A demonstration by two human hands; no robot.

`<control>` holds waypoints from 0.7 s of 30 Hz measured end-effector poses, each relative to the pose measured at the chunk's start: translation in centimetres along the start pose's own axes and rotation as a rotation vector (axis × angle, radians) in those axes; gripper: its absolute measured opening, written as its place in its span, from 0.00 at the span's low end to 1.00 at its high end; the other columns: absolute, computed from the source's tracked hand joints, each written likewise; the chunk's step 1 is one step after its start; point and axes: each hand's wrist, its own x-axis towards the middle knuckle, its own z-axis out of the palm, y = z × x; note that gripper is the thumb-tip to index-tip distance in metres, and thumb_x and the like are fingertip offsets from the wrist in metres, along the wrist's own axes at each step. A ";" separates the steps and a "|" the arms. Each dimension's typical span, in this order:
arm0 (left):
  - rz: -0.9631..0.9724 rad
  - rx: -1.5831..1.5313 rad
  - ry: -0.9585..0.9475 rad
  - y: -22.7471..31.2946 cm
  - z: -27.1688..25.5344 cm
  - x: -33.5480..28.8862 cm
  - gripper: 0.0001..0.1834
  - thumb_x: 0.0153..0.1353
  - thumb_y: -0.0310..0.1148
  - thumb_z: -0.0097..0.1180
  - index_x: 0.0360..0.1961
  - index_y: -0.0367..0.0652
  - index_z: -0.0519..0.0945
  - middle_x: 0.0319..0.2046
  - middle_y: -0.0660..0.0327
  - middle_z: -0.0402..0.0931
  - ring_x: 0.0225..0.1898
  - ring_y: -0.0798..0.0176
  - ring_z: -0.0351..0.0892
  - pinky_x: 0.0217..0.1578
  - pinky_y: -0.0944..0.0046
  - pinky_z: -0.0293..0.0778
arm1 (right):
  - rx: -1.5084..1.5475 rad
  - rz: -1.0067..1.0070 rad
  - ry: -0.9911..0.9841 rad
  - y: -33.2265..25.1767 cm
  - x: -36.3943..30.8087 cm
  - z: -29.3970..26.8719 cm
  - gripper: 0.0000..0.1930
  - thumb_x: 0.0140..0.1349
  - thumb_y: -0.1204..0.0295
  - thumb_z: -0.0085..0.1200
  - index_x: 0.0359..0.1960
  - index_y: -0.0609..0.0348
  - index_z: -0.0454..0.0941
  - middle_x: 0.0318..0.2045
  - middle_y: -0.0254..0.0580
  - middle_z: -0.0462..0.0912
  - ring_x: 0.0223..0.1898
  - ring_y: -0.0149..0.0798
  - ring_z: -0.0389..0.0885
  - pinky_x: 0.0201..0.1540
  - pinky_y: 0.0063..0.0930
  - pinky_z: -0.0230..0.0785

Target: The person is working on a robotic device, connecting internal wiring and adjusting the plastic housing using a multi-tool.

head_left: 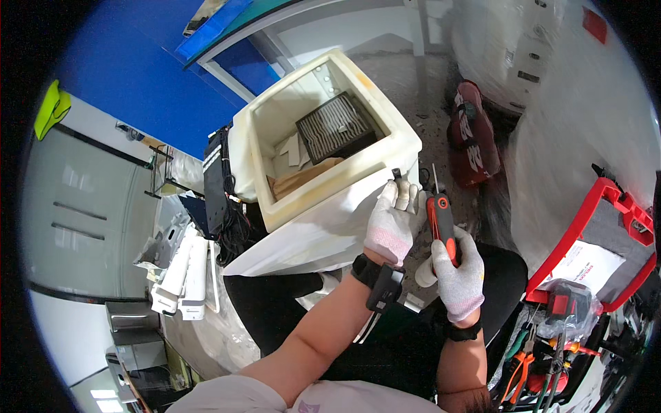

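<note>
My right hand [459, 274], in a white knitted glove, grips a red-and-black folding hex key set [441, 224]. One thin metal shank [435, 180] is swung out of it and points away from me. To its left, my gloved left hand [390, 230] is raised against the near right side of a cream-white plastic box [323, 221]. A small black part [396, 173] shows at its fingertips, pinched as far as I can see. In the open box lie a dark-framed pleated filter [337, 127], a brown piece [306, 177] and some pale scraps.
A red-framed tool case [551, 258] stands open at the right, above pliers [522, 368] and other hand tools. Black cables [234, 230] and white tubular parts [182, 272] lie left of the box. A dark red bag [474, 138] sits by wrapped goods [585, 131].
</note>
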 end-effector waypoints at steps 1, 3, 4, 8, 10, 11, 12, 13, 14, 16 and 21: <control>0.017 0.008 0.060 0.0 0.1 -0.3 0.06 0.65 0.34 0.51 0.39 0.43 0.75 0.34 0.65 0.76 0.42 0.65 0.74 0.49 0.60 0.74 | -0.029 -0.006 0.019 0.0 0.0 0.0 0.18 0.55 0.70 0.58 0.47 0.63 0.75 0.28 0.42 0.79 0.28 0.27 0.75 0.35 0.22 0.70; 0.020 0.153 0.115 0.0 0.1 -0.9 0.08 0.64 0.35 0.53 0.41 0.45 0.75 0.35 0.66 0.77 0.41 0.66 0.75 0.46 0.62 0.75 | -0.008 -0.038 0.014 -0.1 0.0 0.0 0.18 0.55 0.70 0.58 0.47 0.63 0.75 0.28 0.43 0.80 0.28 0.28 0.76 0.36 0.23 0.70; 0.015 0.159 0.108 0.0 0.1 -1.2 0.08 0.64 0.35 0.53 0.41 0.45 0.75 0.35 0.66 0.77 0.41 0.66 0.75 0.46 0.62 0.75 | -0.050 -0.040 0.021 -0.2 0.0 -0.1 0.18 0.55 0.70 0.58 0.47 0.64 0.75 0.29 0.44 0.80 0.29 0.28 0.76 0.36 0.23 0.70; 0.164 0.414 0.119 0.1 -0.3 -1.7 0.10 0.64 0.34 0.53 0.45 0.45 0.74 0.41 0.64 0.77 0.46 0.63 0.75 0.47 0.60 0.75 | -0.060 -0.060 0.007 -0.5 -0.1 -0.2 0.18 0.55 0.70 0.58 0.46 0.63 0.75 0.28 0.44 0.80 0.28 0.29 0.77 0.36 0.23 0.70; 0.182 0.368 0.081 0.2 -0.3 -1.6 0.10 0.64 0.35 0.54 0.44 0.44 0.75 0.41 0.64 0.79 0.43 0.66 0.77 0.48 0.61 0.75 | -0.090 -0.074 0.007 -0.6 -0.1 -0.2 0.17 0.55 0.70 0.58 0.46 0.64 0.75 0.28 0.44 0.80 0.28 0.30 0.77 0.36 0.24 0.70; 0.194 0.374 0.111 0.3 -0.3 -1.4 0.10 0.64 0.35 0.54 0.44 0.44 0.75 0.41 0.64 0.79 0.43 0.66 0.77 0.48 0.61 0.75 | -0.071 -0.074 0.002 -0.7 -0.1 -0.2 0.17 0.55 0.70 0.58 0.46 0.64 0.75 0.28 0.44 0.80 0.28 0.30 0.77 0.36 0.24 0.70; 0.171 0.338 0.105 0.4 -0.2 -1.3 0.10 0.64 0.35 0.54 0.44 0.44 0.75 0.41 0.63 0.79 0.44 0.65 0.77 0.48 0.60 0.74 | -0.074 -0.085 0.001 -0.7 -0.1 -0.3 0.17 0.55 0.70 0.58 0.46 0.64 0.75 0.28 0.45 0.80 0.28 0.30 0.77 0.35 0.24 0.70; 0.147 0.301 0.101 0.4 0.0 -1.1 0.11 0.64 0.35 0.54 0.44 0.44 0.75 0.42 0.63 0.79 0.45 0.65 0.77 0.49 0.60 0.74 | -0.100 -0.080 0.005 -0.6 -0.1 -0.3 0.17 0.55 0.70 0.58 0.46 0.64 0.75 0.28 0.45 0.79 0.28 0.31 0.77 0.35 0.24 0.70; 0.145 0.302 0.101 0.3 0.1 -1.0 0.11 0.64 0.35 0.54 0.44 0.44 0.75 0.42 0.63 0.79 0.45 0.65 0.77 0.49 0.60 0.74 | -0.077 -0.095 0.002 -0.6 -0.1 -0.4 0.17 0.55 0.70 0.58 0.46 0.64 0.75 0.28 0.45 0.79 0.28 0.31 0.77 0.35 0.24 0.70; 0.142 0.286 0.172 0.1 0.3 -0.7 0.11 0.64 0.36 0.54 0.45 0.45 0.75 0.42 0.64 0.79 0.46 0.64 0.76 0.50 0.59 0.73 | -0.092 -0.102 0.005 -0.4 0.0 -0.5 0.18 0.55 0.70 0.58 0.47 0.64 0.75 0.29 0.45 0.80 0.28 0.31 0.77 0.35 0.24 0.70; 0.119 0.249 0.187 0.2 0.0 0.3 0.09 0.64 0.37 0.53 0.44 0.47 0.76 0.40 0.64 0.79 0.44 0.65 0.77 0.49 0.59 0.73 | -0.054 -0.047 -0.074 0.2 0.0 -0.6 0.18 0.55 0.69 0.58 0.47 0.64 0.75 0.29 0.45 0.80 0.29 0.31 0.78 0.35 0.25 0.71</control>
